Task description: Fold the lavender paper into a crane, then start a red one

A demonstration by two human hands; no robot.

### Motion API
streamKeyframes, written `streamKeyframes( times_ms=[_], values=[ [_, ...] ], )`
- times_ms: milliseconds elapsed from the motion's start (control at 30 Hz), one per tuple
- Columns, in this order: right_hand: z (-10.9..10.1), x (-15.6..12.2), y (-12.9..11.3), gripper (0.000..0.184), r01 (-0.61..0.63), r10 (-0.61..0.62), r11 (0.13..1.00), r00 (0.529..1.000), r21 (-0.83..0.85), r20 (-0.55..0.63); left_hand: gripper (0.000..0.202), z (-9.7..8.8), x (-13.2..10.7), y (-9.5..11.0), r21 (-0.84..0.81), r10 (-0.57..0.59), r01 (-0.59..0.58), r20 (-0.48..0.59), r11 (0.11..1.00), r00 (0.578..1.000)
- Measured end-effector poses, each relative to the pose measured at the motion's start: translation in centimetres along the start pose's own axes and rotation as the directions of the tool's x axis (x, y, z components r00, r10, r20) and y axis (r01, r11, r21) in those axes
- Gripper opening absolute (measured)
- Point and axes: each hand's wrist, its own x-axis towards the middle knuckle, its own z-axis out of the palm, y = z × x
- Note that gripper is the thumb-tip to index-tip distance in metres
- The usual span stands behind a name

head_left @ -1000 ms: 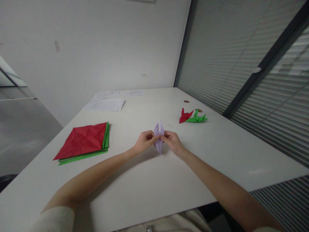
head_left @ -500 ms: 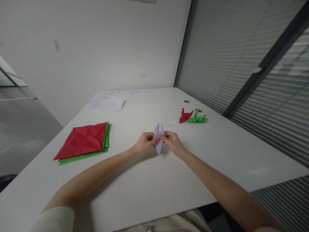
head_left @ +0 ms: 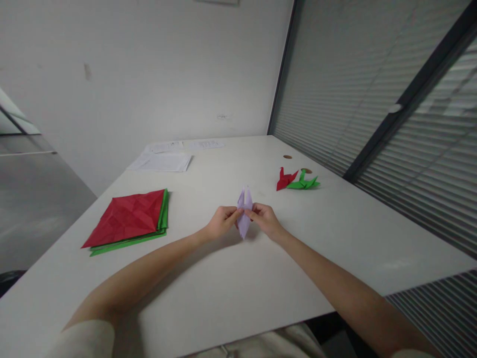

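A lavender piece of folded origami paper (head_left: 244, 226) is held upright over the middle of the table, a narrow diamond with two slim points at its top and one at the bottom. My left hand (head_left: 223, 221) pinches its left edge, thumb on the near face. From the other side my right hand (head_left: 265, 220) grips the right edge, its thumb also on the front. Both thumbs lie close together at the paper's middle. The fingers behind the paper are partly hidden.
On the left of the white table (head_left: 223, 298) lies a stack of red and green paper (head_left: 130, 216). A red origami crane (head_left: 285, 179) and a green one (head_left: 303, 182) sit at right, near two cable holes. White printed sheets (head_left: 164, 162) lie at the back left.
My hands and the lavender paper stay almost in place. The thumbs have shifted slightly on the paper, with the right thumb a little farther from the left one.
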Motion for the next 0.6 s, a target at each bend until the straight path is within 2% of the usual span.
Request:
streamKeyframes(
  times_ms=[133,267,400,533,600],
  values=[
    [0.17,-0.12,-0.35,0.047,0.006,-0.006,1.000,1.000,0.029,-0.003,0.060,0.29,0.09,0.20,-0.127,-0.044,0.044,0.007,0.991,0.999],
    [0.28,-0.25,-0.57,0.048,0.017,-0.016,0.998,0.999,0.062,-0.030,0.056,0.63,0.04,0.40,-0.222,-0.088,0.103,0.078,0.970,0.993],
    [0.32,-0.36,-0.65,0.043,0.018,-0.016,0.998,0.999,0.060,-0.041,0.055,0.67,-0.15,0.41,-0.166,-0.089,0.103,0.087,0.981,0.992],
    [0.32,-0.42,-0.66,0.042,-0.044,0.040,0.993,0.998,0.108,0.043,0.055,0.71,-0.32,0.18,-0.075,-0.077,0.083,0.078,0.994,0.994],
    [0.32,-0.39,-0.55,0.041,-0.065,0.060,0.992,0.997,0.111,0.044,0.053,0.81,-0.37,0.09,-0.069,-0.080,0.085,0.082,0.994,0.993]
  ],
)
